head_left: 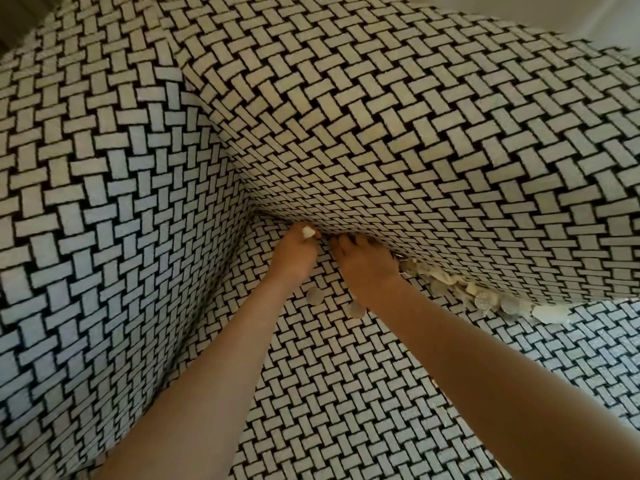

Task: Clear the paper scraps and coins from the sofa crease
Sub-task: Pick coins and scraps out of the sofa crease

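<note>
Left hand (294, 258) pinching small white paper scrap (307, 232) at crease of black-and-white basket-weave fabric sofa (138, 168). Right hand (367, 265) poking fingertips into crease, grip impossible to tell. Heap of silver coins and pale scraps (485, 296) lying in crease at its 3 o'clock. Two loose round silver coins (315, 296) sitting on seat at 6 o'clock.

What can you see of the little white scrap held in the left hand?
The scrap is a small, white, lumpy bit that looks like crumpled paper. The left hand pinches it at its fingertips, right by the sofa crease near the corner. Only part of it shows, and the rest is hidden among the fingers. Nothing else touches it.
</note>
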A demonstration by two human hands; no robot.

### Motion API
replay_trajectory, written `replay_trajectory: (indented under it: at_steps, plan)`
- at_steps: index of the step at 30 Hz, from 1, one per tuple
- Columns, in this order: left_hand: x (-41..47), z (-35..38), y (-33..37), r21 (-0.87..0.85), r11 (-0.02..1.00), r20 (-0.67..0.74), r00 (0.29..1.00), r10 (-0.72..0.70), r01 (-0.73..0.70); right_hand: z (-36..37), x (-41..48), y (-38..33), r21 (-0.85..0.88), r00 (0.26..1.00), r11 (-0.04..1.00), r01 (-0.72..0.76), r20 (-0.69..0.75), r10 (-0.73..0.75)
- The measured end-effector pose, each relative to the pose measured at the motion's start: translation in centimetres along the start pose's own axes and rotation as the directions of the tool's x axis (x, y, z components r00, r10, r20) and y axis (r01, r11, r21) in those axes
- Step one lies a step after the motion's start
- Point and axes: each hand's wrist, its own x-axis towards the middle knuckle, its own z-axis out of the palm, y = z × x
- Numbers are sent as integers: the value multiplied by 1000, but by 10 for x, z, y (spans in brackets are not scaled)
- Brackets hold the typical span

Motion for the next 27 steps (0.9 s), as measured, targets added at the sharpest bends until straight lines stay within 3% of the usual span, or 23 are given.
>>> replay_trajectory:
  at_steps: [8, 18, 22, 27]
  plan:
    - [-4, -5, 3, 5, 1000, 75, 997, -1, 0, 1, 4, -19, -220, 998, 974, -56, -26, 52]
    - [-11, -2, 0, -39, 998, 68, 997, -45, 47, -1, 5, -6, -296, 991, 952, 81, -74, -108]
    - [-11, 1, 1, -38, 998, 51, 998, -48, 50, -5, 7, 3, -387, 977, 902, 190, -21, -214]
    - [-12, 3, 3, -54, 996, 39, 997, -62, 64, -7, 8, 13, -365, 978, 908, 204, 30, -207]
